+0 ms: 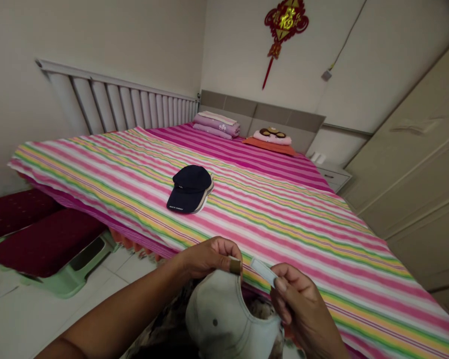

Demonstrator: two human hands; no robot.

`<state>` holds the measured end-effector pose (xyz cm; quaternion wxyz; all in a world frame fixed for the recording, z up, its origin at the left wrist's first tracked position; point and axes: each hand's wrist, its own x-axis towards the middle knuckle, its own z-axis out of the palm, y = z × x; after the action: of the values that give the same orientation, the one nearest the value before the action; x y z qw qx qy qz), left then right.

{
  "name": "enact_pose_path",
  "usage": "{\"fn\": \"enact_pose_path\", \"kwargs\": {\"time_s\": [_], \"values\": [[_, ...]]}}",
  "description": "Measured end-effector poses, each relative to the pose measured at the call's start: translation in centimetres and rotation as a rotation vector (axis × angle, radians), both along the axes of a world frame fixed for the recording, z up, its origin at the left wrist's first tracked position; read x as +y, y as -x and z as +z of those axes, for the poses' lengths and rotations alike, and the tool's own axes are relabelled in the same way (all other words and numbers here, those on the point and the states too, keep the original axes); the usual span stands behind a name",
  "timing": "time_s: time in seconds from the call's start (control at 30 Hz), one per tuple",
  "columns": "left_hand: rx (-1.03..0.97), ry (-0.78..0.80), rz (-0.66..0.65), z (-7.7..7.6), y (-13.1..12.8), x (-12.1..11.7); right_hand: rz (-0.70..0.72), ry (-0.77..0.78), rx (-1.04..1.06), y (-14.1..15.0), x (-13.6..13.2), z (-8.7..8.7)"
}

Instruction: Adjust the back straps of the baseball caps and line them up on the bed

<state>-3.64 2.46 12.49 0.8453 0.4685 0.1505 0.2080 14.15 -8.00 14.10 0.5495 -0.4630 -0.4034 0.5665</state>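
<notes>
A pale baseball cap (224, 311) is held low in front of me, with its back opening facing up and away. My left hand (213, 257) pinches the end of its back band beside a brass-coloured buckle (235, 266). Between the fingers of my right hand (297, 294) is the loose light strap (264, 271), its free end pointing toward the buckle. Strap and buckle are apart. Farther off on the bed lies a dark navy cap (192, 179), stacked over at least one lighter cap (206, 198). The pale cap's lower part is cut off by the frame.
The bed's striped sheet (108, 174) spreads ahead of me. Folded purple bedding (217, 125) and a pink folded item (272, 137) lie near the headboard (262, 115). Left are stools with dark red covers (52, 239); a wardrobe (415, 164) stands right.
</notes>
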Motion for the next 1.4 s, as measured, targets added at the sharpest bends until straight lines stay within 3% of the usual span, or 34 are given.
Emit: {"fn": "enact_pose_path", "kwargs": {"time_s": [0.17, 0.43, 0.8, 1.1, 1.4], "values": [[-0.099, 0.125, -0.089, -0.6, -0.5, -0.3, 0.001, 0.005, -0.027, 0.5, 0.3, 0.0], [-0.093, 0.161, -0.053, -1.0, -1.1, -0.3, 0.013, 0.086, -0.041, 0.8, 0.3, 1.1], [-0.01, 0.12, 0.021, -0.6, -1.0, -0.3, 0.012, 0.09, -0.076, 1.2, 0.6, 1.1], [-0.003, 0.099, -0.002, -0.3, -0.8, -0.1, 0.022, 0.049, -0.334, 0.9, 0.6, 1.6], [0.066, 0.024, -0.039, 0.4, -1.0, -0.1, 0.062, -0.017, -0.455, 0.2, 0.8, 1.5]]}}
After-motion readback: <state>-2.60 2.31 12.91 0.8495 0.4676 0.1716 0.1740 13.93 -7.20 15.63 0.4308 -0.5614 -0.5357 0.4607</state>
